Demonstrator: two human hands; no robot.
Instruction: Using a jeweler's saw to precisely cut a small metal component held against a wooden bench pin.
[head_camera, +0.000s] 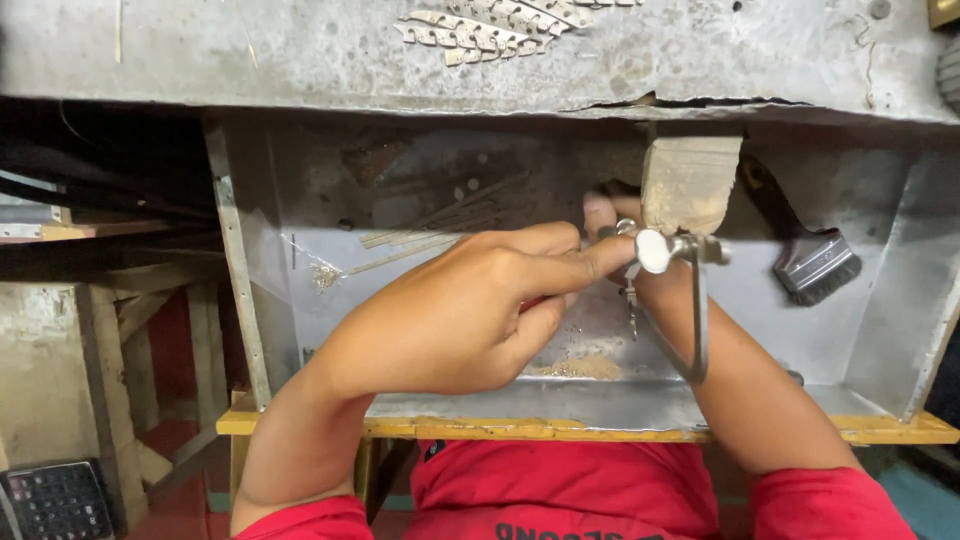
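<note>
Left hand (455, 310) closed around the saw frame (690, 320), forefinger at its thumbscrew (653, 250). Right hand (605, 212) mostly hidden by the wooden peg (688, 183); grip unclear. Blade-setting likely; firm tightening needed.

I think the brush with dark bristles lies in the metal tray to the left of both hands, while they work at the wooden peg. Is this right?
Not quite. In the head view the brush lies to the right of both hands, the left hand and the right hand, in the metal tray. They do work at the wooden peg.
</note>
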